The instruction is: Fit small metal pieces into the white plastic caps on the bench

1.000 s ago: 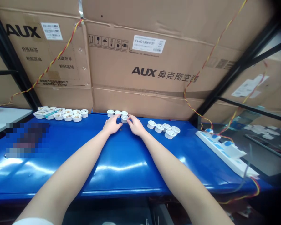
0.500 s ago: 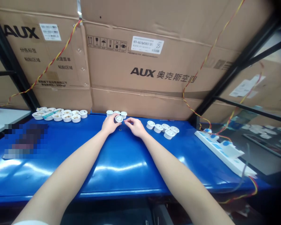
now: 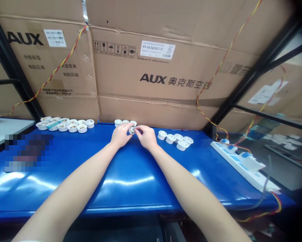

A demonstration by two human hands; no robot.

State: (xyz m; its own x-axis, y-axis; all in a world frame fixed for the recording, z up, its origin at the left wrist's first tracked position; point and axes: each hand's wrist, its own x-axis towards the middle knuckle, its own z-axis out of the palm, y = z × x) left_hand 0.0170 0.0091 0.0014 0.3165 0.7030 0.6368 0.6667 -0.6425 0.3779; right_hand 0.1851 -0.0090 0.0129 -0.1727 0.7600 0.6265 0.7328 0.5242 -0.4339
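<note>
My left hand (image 3: 119,135) is closed around a small round white cup-like part (image 3: 132,130), tipped so that its inner face shows. Thumb and fingers of my right hand (image 3: 147,137) are pinched together at the part's right edge. Whatever lies between those fingertips is too small to make out. Just behind the hands, a few similar white cups (image 3: 118,122) stand in a row, partly hidden by my left hand. To the right of my right hand, several more white cups (image 3: 171,138) rest on the blue table surface (image 3: 130,195).
At the back left are white cups holding small brownish pieces (image 3: 72,127), with a teal object (image 3: 53,124) across some. A white power strip (image 3: 245,166) runs along the right edge. Cardboard (image 3: 151,94) walls the back, and twisted red-yellow wires (image 3: 55,69) hang before it.
My left hand has tilted the white part and shifted it slightly right. My right fingertips have moved from beside the part to touching its edge.
</note>
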